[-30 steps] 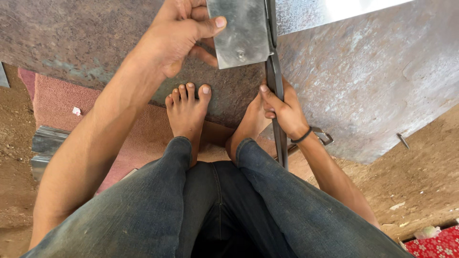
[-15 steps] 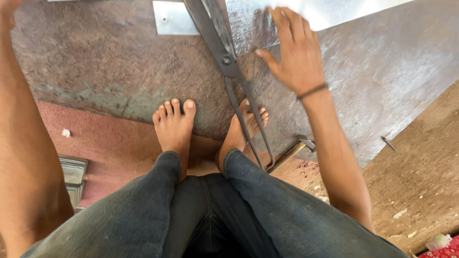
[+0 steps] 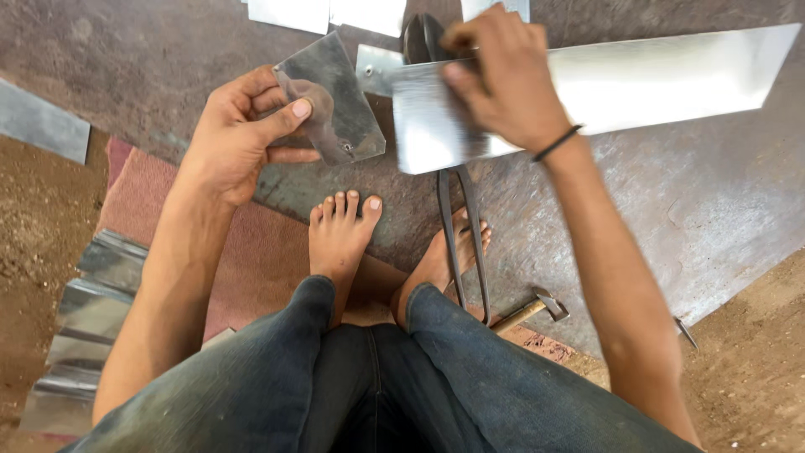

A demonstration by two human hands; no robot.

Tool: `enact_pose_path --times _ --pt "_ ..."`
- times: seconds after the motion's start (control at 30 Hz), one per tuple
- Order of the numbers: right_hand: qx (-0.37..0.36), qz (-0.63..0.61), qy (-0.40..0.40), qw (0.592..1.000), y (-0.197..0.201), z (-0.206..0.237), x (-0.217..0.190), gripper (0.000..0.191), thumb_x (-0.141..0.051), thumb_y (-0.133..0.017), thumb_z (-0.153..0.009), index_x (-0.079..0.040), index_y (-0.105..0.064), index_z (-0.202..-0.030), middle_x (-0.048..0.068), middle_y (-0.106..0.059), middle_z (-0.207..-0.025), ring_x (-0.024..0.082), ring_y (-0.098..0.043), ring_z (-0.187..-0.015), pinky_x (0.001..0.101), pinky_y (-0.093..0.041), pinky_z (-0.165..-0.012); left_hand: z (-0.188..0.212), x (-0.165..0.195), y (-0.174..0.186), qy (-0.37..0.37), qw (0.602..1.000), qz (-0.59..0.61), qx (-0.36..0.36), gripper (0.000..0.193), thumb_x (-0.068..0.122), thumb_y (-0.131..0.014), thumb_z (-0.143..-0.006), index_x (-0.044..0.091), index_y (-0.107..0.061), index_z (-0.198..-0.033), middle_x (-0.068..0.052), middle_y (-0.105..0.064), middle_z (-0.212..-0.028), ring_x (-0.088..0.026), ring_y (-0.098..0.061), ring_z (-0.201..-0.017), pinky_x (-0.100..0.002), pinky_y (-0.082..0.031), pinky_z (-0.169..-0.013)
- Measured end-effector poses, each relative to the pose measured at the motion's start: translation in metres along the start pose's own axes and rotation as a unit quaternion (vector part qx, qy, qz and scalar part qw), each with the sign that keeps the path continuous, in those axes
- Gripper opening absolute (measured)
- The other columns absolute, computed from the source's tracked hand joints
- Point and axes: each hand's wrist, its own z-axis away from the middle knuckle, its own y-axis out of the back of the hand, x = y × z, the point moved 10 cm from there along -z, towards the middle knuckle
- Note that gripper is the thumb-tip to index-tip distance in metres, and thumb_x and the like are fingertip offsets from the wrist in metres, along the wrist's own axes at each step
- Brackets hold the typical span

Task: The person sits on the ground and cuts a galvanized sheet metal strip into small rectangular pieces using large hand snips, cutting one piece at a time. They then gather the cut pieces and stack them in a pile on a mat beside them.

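My left hand [image 3: 239,138] grips a small dull square of sheet metal [image 3: 335,105] by its left edge, thumb on top. My right hand [image 3: 503,75] holds the near end of a long shiny metal strip [image 3: 637,75] that runs off to the right. Large tin shears [image 3: 457,226] lie on the big metal sheet [image 3: 671,210] under the strip, handles pointing toward me and resting by my right foot [image 3: 440,260]. My left foot [image 3: 340,239] is planted beside it.
A hammer [image 3: 537,309] lies by my right knee at the sheet's edge. Cut metal pieces [image 3: 335,13] lie at the top. Corrugated metal [image 3: 84,327] is stacked at the left on the dirt, beside a red mat [image 3: 251,252].
My left hand came back into view holding the small square. My right hand, open half a second ago, now grips the long strip. The view has shifted.
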Motion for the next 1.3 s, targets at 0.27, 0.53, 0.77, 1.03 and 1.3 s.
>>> enact_pose_path --times 0.27,0.53,0.77,1.03,1.3 --pt "0.162 -0.104 -0.285 0.939 -0.045 0.136 -0.043 0.034 -0.025 -0.069 -0.103 -0.006 -0.062 -0.131 0.016 -0.060 -0.126 0.030 -0.060 -0.113 0.0419 -0.052 -0.100 -0.010 -0.006 -0.044 0.036 0.988 -0.152 0.011 0.031 0.006 -0.067 -0.096 0.000 -0.061 -0.127 -0.010 -0.074 -0.111 -0.022 -0.074 -0.101 -0.036 -0.066 -0.066" --pt "0.137 0.021 -0.361 0.922 -0.074 0.231 -0.073 0.070 -0.041 -0.083 -0.086 -0.001 -0.054 -0.135 0.017 -0.051 -0.130 0.039 -0.061 -0.112 0.0481 -0.054 -0.090 -0.044 -0.024 -0.082 0.022 0.980 -0.195 -0.044 0.035 0.004 -0.062 -0.097 0.002 -0.056 -0.132 -0.011 -0.075 -0.111 -0.020 -0.077 -0.092 -0.035 -0.063 -0.062" --pt "0.025 -0.061 -0.461 0.885 -0.101 0.270 -0.043 0.049 -0.040 -0.085 -0.085 -0.001 -0.062 -0.103 0.012 -0.061 -0.097 0.030 -0.068 -0.082 0.0402 -0.056 -0.073 -0.051 0.033 -0.106 -0.128 0.964 -0.222 -0.064 0.036 -0.004 -0.064 -0.096 -0.004 -0.059 -0.132 -0.015 -0.074 -0.112 -0.022 -0.076 -0.090 -0.032 -0.064 -0.053" --pt "0.012 -0.387 -0.385 0.838 -0.088 0.285 -0.082 0.060 -0.002 -0.068 -0.078 0.001 -0.055 -0.137 0.012 -0.051 -0.134 0.024 -0.064 -0.108 0.0341 -0.057 -0.090 -0.130 0.040 -0.030 -0.010 0.940 -0.340 0.012 0.022 0.018 -0.053 -0.102 0.004 -0.066 -0.113 -0.011 -0.076 -0.097 -0.012 -0.044 -0.054 -0.029 -0.034 -0.037" --pt "0.027 -0.458 -0.331 0.825 -0.083 0.255 -0.063 0.072 0.009 -0.056 -0.078 0.002 -0.047 -0.149 0.013 -0.049 -0.143 0.024 -0.049 -0.140 0.0371 -0.041 -0.116 -0.096 -0.013 -0.087 0.045 0.951 -0.303 -0.043 0.033 0.034 -0.048 -0.105 0.009 -0.070 -0.101 -0.007 -0.076 -0.092 -0.005 -0.040 -0.046 -0.028 -0.018 -0.026"
